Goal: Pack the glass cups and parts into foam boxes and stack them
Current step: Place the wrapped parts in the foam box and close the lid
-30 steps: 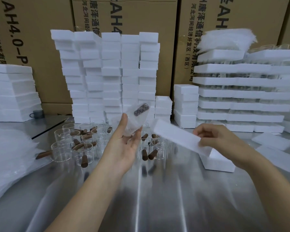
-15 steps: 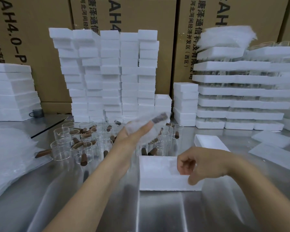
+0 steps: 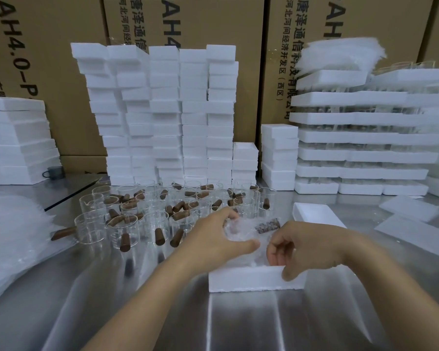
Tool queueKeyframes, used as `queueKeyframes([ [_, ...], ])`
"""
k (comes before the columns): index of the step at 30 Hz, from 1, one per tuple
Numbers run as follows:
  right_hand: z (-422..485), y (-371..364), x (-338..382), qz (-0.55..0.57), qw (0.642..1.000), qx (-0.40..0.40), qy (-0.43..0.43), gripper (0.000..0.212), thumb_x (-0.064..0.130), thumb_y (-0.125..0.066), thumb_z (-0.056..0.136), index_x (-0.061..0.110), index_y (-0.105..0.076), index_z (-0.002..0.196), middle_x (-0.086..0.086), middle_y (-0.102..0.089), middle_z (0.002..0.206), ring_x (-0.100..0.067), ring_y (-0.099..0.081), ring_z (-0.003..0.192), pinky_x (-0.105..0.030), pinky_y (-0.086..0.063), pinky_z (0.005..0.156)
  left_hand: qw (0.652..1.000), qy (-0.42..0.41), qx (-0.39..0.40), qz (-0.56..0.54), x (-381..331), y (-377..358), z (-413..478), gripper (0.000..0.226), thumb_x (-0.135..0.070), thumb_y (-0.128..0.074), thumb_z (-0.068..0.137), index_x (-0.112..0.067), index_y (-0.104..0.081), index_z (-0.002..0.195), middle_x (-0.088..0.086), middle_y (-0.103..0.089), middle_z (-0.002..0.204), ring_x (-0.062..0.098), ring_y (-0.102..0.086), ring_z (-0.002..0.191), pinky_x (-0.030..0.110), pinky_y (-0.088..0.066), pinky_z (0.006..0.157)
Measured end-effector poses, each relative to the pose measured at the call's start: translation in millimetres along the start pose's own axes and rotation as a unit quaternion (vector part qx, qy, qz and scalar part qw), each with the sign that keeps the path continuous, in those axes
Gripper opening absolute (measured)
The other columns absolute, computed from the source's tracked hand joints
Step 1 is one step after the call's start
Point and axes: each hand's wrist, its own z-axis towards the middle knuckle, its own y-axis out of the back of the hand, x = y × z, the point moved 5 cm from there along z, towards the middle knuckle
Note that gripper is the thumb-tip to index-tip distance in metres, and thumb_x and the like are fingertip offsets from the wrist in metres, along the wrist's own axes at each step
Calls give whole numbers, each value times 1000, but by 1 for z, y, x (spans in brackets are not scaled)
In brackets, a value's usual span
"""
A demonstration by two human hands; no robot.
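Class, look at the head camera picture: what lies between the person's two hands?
In the head view, a clear plastic bag of small dark parts lies between the left hand and right hand, over the open foam box.

Your silver metal worktop (image 3: 238, 325) looks brushed & glossy, w/ reflections. White open foam box (image 3: 246, 281): matt, grainy. Clear glass cups (image 3: 91, 229) shine; brown wood-look handles (image 3: 159, 236) matt. Crinkly clear plastic bag (image 3: 238, 230); brown cardboard cartons (image 3: 276, 59) matt.
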Motion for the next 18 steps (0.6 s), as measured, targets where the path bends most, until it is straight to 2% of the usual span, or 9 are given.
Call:
queueKeyframes([
  [2, 0, 2, -3, -9, 1000, -7, -13, 19, 14, -83, 78, 29, -76, 87, 9, -72, 83, -8, -62, 74, -39, -52, 77, 1000, -4, 10, 25, 3, 4, 1, 66, -84, -74, 61, -54, -54, 117, -27, -62, 116, -7, -60, 98, 22, -48, 77],
  [5, 0, 5, -7, -13, 999, -27, -29, 15, 29, -88, 79, 30, -77, 89, 6, -77, 92, -7, -66, 76, -44, -59, 87, 997, -3, 24, 77, 6, 6, 1, 76, -82, -73, 62, -52, -56, 130, -22, -63, 132, 4, -63, 109, 33, -53, 94],
  [7, 0, 6, -7, 1, 999, -44, -25, 24, 47, -89, 77, 30, -78, 91, 8, -78, 92, -11, -70, 81, -40, -59, 88, 996, -3, 30, 83, 7, 7, 1, 83, -76, -77, 66, -48, -57, 141, -18, -60, 143, 5, -58, 120, 30, -48, 100],
  [9, 1, 7, -8, 27, 997, -71, -17, 35, 58, -88, 74, 30, -75, 91, 11, -76, 87, -11, -68, 80, -33, -54, 81, 994, -14, 38, 97, 6, 6, 1, 82, -70, -80, 72, -46, -57, 146, -16, -59, 146, 7, -54, 128, 28, -43, 99],
  [12, 3, 12, -13, 53, 991, -118, -12, 41, 60, -89, 68, 34, -70, 93, 11, -74, 88, -13, -69, 82, -37, -57, 82, 988, -25, 65, 135, 5, -1, 2, 85, -71, -72, 78, -50, -47, 156, -13, -51, 155, 15, -34, 152, 39, -37, 118],
  [15, 4, 15, -14, 44, 990, -130, 4, 35, 61, -89, 71, 40, -71, 92, 10, -75, 89, -17, -71, 87, -40, -59, 84, 982, -36, 83, 165, 2, -8, 0, 78, -74, -61, 89, -54, -36, 160, -19, -38, 148, 12, -24, 151, 45, -28, 125],
  [18, 8, 14, -15, 40, 990, -138, 15, 24, 51, -89, 77, 37, -73, 88, 9, -74, 84, -17, -69, 79, -40, -57, 77, 983, -55, 97, 149, -1, -13, -1, 69, -67, -57, 98, -59, -27, 160, -19, -31, 163, 11, -23, 156, 46, -22, 128],
])
